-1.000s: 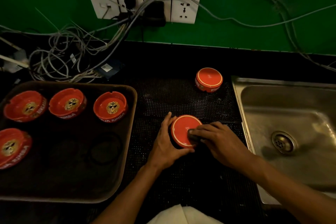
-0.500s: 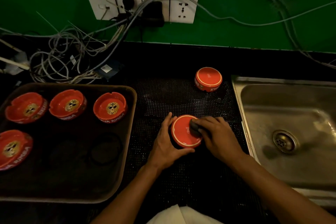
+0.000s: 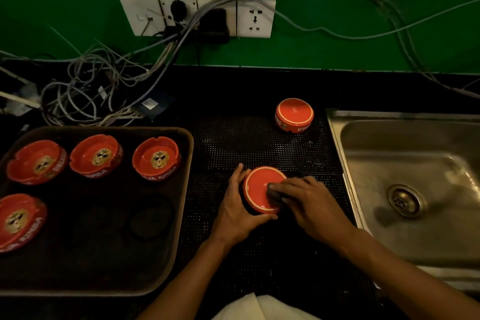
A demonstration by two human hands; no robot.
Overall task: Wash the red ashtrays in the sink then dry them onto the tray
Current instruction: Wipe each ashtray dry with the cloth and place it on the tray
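Observation:
An upside-down red ashtray (image 3: 258,187) sits on the black dotted mat in front of me. My left hand (image 3: 237,212) grips its left and near side. My right hand (image 3: 309,202) presses a small dark pad (image 3: 272,188) on the ashtray's base, at its right part. A second upside-down red ashtray (image 3: 294,115) stands farther back on the mat, near the sink's left rim. Several red ashtrays with a lion emblem rest right side up on the brown tray (image 3: 166,247) at the left. The steel sink (image 3: 363,169) lies to the right.
A tangle of grey cables (image 3: 85,91) lies on the counter behind the tray, running up to wall sockets (image 3: 197,15) on the green wall. A white cloth (image 3: 259,306) shows at the bottom edge. The sink drain (image 3: 405,200) is uncovered.
My right hand has slid the dark pad back and forth over the ashtray's base, ending toward its right side. My left hand kept its hold.

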